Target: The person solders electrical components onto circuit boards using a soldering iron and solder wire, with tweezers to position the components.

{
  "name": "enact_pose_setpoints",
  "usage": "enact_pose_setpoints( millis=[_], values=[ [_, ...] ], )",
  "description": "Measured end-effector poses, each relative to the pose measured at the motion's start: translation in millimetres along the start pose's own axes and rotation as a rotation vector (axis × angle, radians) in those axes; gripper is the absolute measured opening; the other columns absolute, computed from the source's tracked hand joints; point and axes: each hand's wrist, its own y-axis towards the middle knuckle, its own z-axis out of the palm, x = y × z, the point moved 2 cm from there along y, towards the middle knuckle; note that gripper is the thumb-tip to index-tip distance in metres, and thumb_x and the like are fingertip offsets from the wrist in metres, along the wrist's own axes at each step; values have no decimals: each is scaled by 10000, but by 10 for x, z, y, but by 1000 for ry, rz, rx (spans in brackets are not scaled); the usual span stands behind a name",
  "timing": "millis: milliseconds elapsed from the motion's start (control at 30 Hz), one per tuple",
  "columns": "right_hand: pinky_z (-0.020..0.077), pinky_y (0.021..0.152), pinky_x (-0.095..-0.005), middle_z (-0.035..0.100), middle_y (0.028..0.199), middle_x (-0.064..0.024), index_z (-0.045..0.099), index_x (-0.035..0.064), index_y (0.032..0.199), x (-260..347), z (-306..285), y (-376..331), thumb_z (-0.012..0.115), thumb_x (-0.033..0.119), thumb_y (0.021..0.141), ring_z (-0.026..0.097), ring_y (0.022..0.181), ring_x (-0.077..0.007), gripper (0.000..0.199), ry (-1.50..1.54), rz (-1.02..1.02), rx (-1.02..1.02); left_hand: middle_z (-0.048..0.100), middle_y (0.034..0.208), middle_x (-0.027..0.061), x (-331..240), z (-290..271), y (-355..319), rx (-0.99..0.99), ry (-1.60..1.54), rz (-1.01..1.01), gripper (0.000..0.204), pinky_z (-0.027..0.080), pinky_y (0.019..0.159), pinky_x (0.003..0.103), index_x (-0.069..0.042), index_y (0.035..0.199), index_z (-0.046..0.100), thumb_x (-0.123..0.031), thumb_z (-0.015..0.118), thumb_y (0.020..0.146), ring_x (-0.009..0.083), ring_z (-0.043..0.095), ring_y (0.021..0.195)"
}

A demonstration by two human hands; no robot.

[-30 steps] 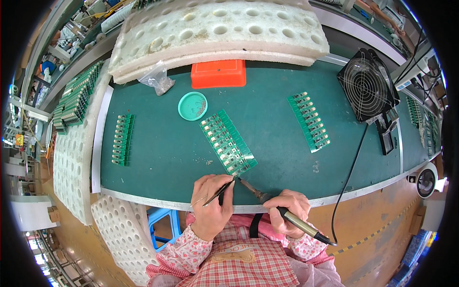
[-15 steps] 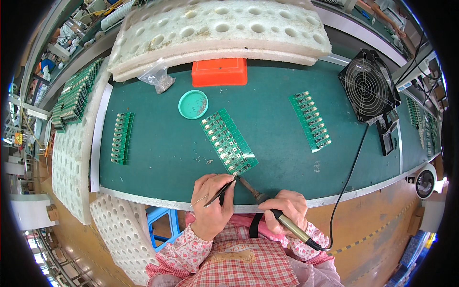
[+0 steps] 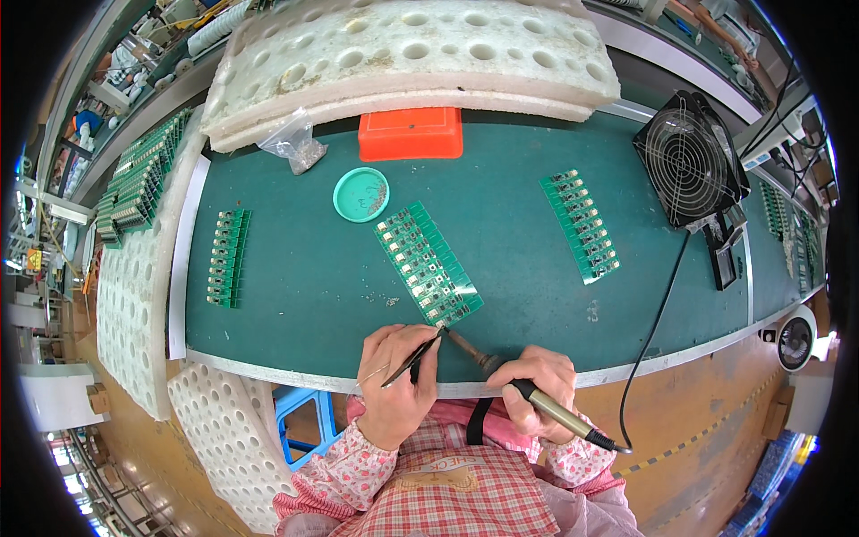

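Head view, read from the left edge of the frame: a white foam tray [image 3: 134,304] with round pockets runs down the left side, carrying a stack of green boards [image 3: 139,183] at upper left. On the green desk [image 3: 295,295] beside it lies a short strip of small boards [image 3: 227,258]. Toward the upper middle sit a clear plastic bag [image 3: 293,143], a round teal dish [image 3: 361,194] and an orange box [image 3: 411,133], under a big white foam block [image 3: 412,58]. In the middle of the frame a panel of circuit boards [image 3: 428,261] lies slanted on the desk, its lower end just above the hands. The left hand [image 3: 395,389], at lower centre, is curled closed around dark tweezers [image 3: 412,360], whose tips reach the panel's lower corner. The right hand [image 3: 537,394], just to its right, grips a soldering iron [image 3: 501,376] in a closed fist, the tip meeting the tweezers at the same corner. Further right lie another board strip [image 3: 582,225], a black cable [image 3: 653,331] and, at upper right, a black fan [image 3: 691,159].
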Motion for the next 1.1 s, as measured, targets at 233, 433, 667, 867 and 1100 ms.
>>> enact_pose_setpoints(
  millis=[233,433,667,867,1100],
  values=[
    [428,470,-337,630,629,-53,652,40,818,-7,1,28,641,114,767,525,481,-199,91,15,-6,-18,716,972,81,-5,0,17,-5,6,6,246,515,834,389,-41,993,674,69,729,780,309,651,924],
    [450,459,-347,650,658,-56,664,31,831,-7,-4,-100,675,35,721,533,460,-222,111,-9,-28,-169,714,971,82,-5,-6,-2,0,-3,-4,249,515,834,389,-40,996,672,73,727,781,309,648,933],
    [461,509,-350,679,779,-96,662,17,927,-17,-2,-146,659,-51,747,550,543,-237,193,-141,66,-222,710,979,89,-10,-4,-23,3,-18,6,247,515,835,392,-37,1000,671,72,725,785,314,647,937],
    [493,648,-363,651,858,-107,655,21,1109,14,88,69,725,-37,778,591,708,-261,343,-316,124,-162,708,981,99,10,-130,-15,-8,-30,41,225,509,844,393,-34,990,668,64,721,795,315,645,938],
    [438,833,-421,567,1135,-149,408,34,1477,-10,323,255,849,269,728,580,964,-307,900,-610,163,23,690,972,87,299,-682,117,-14,312,63,159,445,908,431,-27,933,625,10,713,806,299,634,932]
  ],
)
